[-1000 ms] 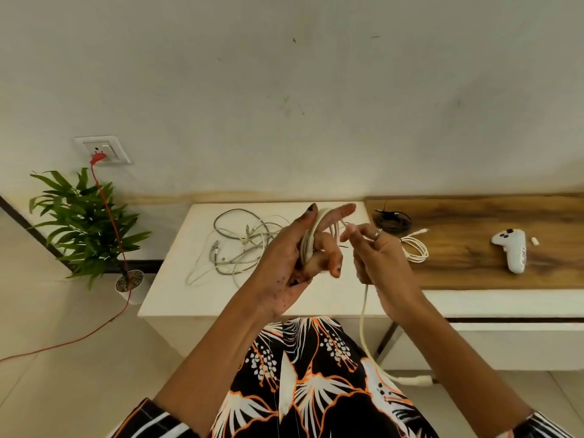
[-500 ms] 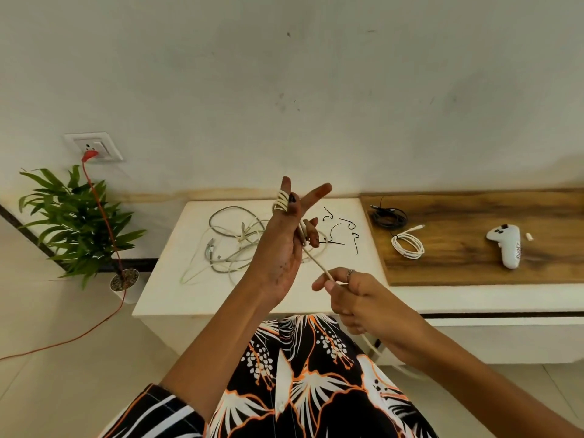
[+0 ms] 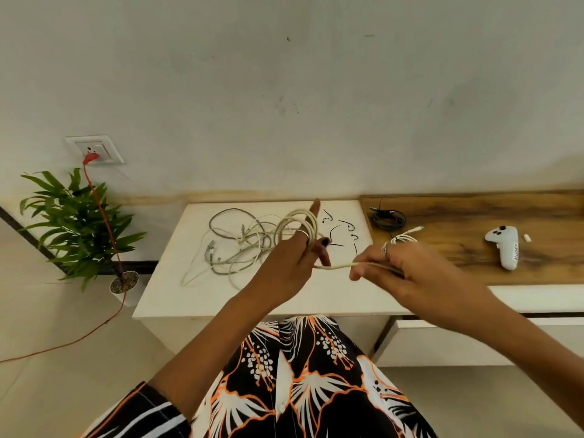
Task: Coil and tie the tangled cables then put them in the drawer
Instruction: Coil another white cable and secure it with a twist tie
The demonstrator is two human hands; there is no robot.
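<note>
Head camera is showing a person winding a long cream cable (image 3: pixel 297 227) into round loops around the raised fingers of the left hand (image 3: pixel 289 267), just above the white tabletop (image 3: pixel 202 298). That hand is staying spread, with the loops hanging on it. The right hand (image 3: pixel 407 273) is pinching the loose tail of the same cable between thumb and fingers, pulling it sideways. To do this well, I think the tail needs gentle pull, so each loop is lying neat beside the others. A grey and white tangled cable pile (image 3: pixel 235 248) is waiting behind, untouched. No open drawer is showing.
</note>
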